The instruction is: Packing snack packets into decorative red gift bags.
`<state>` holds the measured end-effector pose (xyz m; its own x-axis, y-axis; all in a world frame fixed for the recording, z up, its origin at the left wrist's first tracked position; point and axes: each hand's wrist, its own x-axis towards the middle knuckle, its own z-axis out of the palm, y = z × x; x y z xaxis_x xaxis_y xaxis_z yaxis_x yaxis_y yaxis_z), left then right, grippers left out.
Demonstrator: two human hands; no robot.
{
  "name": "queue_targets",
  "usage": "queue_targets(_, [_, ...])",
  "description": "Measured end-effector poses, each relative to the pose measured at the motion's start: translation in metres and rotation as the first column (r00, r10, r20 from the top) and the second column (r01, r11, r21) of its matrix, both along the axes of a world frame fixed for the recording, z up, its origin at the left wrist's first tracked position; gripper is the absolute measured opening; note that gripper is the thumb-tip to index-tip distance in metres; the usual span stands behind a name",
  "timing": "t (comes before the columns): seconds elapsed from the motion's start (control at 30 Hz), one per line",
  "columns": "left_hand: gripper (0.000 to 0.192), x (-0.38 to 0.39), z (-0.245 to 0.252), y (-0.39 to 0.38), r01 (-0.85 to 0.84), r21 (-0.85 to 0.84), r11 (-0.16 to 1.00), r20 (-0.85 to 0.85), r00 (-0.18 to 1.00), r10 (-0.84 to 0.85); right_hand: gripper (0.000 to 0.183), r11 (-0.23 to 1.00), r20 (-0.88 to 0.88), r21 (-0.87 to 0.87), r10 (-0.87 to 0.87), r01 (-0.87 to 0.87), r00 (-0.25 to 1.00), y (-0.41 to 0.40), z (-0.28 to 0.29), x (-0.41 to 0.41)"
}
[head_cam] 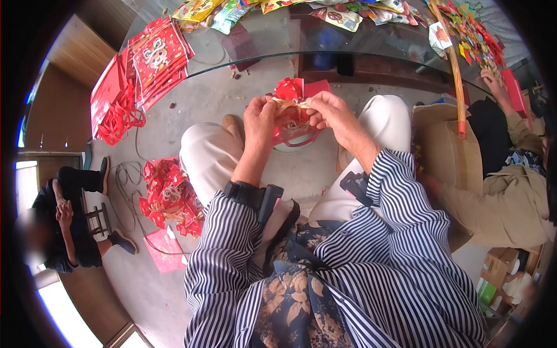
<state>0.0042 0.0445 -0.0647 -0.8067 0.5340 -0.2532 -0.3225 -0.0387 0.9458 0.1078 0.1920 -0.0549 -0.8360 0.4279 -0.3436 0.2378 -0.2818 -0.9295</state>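
Note:
Between my knees, a red printed gift bag (pixel 290 127) with a red handle hangs below my hands. My left hand (pixel 262 116) pinches one end of a pale gold ribbon (pixel 287 103) at the bag's gathered neck. On the other side, my right hand (pixel 327 112) pinches the ribbon's other part between thumb and fingers. Above the ribbon the red top of the bag flares out. Fingers hide part of the bag, and whether the ribbon is knotted cannot be told.
Flat red bags (pixel 159 56) lie stacked on the glass table (pixel 256 43), with snack packets (pixel 337 18) along it. Tied red bags (pixel 169 191) are heaped on the floor at left. An open cardboard box (pixel 452 143) stands at right. People sit on both sides.

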Motion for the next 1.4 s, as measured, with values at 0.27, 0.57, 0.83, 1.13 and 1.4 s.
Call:
queue_targets(0.27, [0.025, 0.001, 0.000, 0.000, -0.006, 0.051, 0.999, 0.003, 1.000, 0.006, 0.021, 0.991, 0.079, 0.058, 0.119, -0.124, 0.990, 0.002, -0.003, 0.001])
queue_targets(0.57, [0.022, 0.001, -0.001, -0.003, -0.008, 0.119, 0.993, 0.052, 0.999, 0.002, 0.013, 0.986, 0.105, 0.102, 0.123, -0.134, 0.987, 0.001, 0.001, 0.002])
queue_targets(0.83, [0.013, 0.001, 0.003, -0.004, -0.022, 0.093, 0.995, 0.078, 0.997, 0.015, 0.016, 0.989, 0.092, 0.131, 0.062, -0.074, 0.994, 0.005, -0.001, 0.002])
queue_targets(1.13, [0.014, 0.004, 0.008, -0.003, -0.016, 0.088, 0.996, 0.085, 0.996, 0.008, 0.023, 0.995, 0.076, 0.051, 0.081, -0.085, 0.994, 0.000, -0.003, -0.004])
queue_targets(1.4, [0.017, 0.004, 0.013, -0.005, -0.036, 0.066, 0.997, 0.121, 0.992, 0.028, 0.014, 0.989, 0.089, 0.125, 0.071, -0.082, 0.993, 0.004, -0.002, -0.001])
